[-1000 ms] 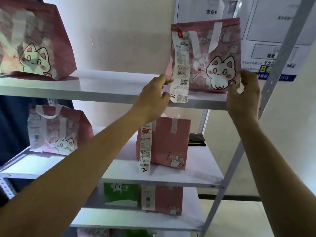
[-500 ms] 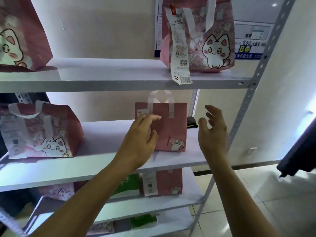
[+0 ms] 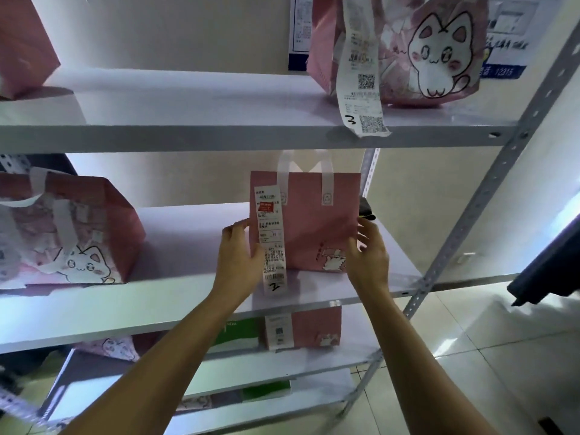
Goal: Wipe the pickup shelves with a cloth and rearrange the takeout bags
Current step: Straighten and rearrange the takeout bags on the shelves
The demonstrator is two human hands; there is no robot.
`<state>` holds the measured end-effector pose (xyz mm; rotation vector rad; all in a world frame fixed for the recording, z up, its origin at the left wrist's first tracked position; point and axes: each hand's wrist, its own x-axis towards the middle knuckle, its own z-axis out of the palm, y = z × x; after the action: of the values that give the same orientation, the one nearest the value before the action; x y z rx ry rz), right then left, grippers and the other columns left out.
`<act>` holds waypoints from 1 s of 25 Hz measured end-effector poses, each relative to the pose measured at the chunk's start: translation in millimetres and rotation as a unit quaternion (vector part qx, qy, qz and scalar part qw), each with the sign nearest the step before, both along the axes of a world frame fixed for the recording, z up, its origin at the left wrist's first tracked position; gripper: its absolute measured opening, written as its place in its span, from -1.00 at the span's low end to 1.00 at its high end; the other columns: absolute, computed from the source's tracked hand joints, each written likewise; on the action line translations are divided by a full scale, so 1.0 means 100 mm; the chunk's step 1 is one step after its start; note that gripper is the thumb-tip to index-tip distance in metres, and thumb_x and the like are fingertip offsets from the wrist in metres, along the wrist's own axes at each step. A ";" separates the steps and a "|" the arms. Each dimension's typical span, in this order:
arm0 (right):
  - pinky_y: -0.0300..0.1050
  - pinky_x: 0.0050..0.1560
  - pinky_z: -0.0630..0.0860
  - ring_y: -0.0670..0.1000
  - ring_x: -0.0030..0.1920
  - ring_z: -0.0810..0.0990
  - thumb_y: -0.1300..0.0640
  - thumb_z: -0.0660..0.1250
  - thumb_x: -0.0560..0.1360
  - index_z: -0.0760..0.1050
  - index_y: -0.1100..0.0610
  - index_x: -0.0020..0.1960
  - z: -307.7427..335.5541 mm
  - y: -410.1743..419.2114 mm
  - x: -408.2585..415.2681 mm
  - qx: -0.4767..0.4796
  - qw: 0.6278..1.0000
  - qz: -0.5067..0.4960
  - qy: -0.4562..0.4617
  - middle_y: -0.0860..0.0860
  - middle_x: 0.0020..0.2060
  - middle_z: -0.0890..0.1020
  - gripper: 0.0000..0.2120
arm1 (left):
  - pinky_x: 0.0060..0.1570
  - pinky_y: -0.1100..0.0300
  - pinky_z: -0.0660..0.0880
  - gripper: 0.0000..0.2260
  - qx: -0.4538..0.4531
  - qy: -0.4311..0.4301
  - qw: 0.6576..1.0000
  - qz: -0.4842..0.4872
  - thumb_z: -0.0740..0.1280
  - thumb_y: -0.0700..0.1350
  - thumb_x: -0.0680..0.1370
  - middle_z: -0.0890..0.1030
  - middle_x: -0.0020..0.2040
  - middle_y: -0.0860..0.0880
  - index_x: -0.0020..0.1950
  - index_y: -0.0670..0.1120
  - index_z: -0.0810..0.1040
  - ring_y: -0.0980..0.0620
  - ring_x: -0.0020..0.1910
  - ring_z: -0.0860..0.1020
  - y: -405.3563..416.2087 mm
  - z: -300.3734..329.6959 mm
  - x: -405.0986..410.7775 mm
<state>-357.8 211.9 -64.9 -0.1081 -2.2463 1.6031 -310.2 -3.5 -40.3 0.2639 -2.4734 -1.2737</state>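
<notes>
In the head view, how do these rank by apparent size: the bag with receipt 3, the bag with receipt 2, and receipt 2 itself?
1. Bag with receipt 3, partly cropped, nearer the camera
2. Bag with receipt 2
3. Receipt 2

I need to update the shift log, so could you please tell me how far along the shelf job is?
Looks done: the cat bag with receipt 3 stands on the top shelf. In hand: the left hand and right hand flank the plain pink bag tagged 2. Left: lower-shelf bags; no cloth is identifiable, so wiping can't be judged.
</notes>
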 end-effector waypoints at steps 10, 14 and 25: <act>-0.18 -0.03 0.57 -0.15 -0.01 0.61 0.07 0.28 0.58 0.35 -0.10 0.45 -0.17 0.04 -0.43 -0.028 0.998 0.009 -0.057 -0.08 0.08 0.60 -0.55 | 0.25 -0.05 0.50 -0.59 0.110 -0.060 0.992 -0.017 0.32 -0.10 0.61 0.50 0.36 -0.05 0.44 0.02 0.33 -0.07 0.30 0.52 -0.02 -0.25 -0.36; -0.28 -0.20 0.61 -0.19 -0.07 0.65 0.10 0.24 0.62 0.45 -0.12 0.35 -0.18 0.07 -0.15 -0.076 0.997 -0.013 -0.030 -0.10 0.06 0.64 -0.67 | 0.09 0.13 0.57 -0.63 0.127 -0.040 0.991 0.001 0.34 -0.08 0.61 0.55 0.27 0.04 0.39 0.02 0.37 0.05 0.16 0.55 -0.04 -0.30 -0.19; -0.13 -0.24 0.66 -0.01 -0.07 0.71 -0.12 0.22 0.64 0.48 -0.30 0.24 0.10 -0.16 1.30 -0.143 0.989 -0.033 0.020 -0.11 -0.02 0.69 -0.80 | -0.04 0.24 0.55 -0.77 0.156 0.090 0.983 0.042 0.43 0.01 0.53 0.62 0.02 0.26 0.15 0.10 0.50 0.32 -0.01 0.57 -0.24 -0.06 1.31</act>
<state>-227.4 195.9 -55.0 -0.2228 -1.9490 1.8639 -179.1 -27.7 -46.7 0.3117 -2.0866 -1.5739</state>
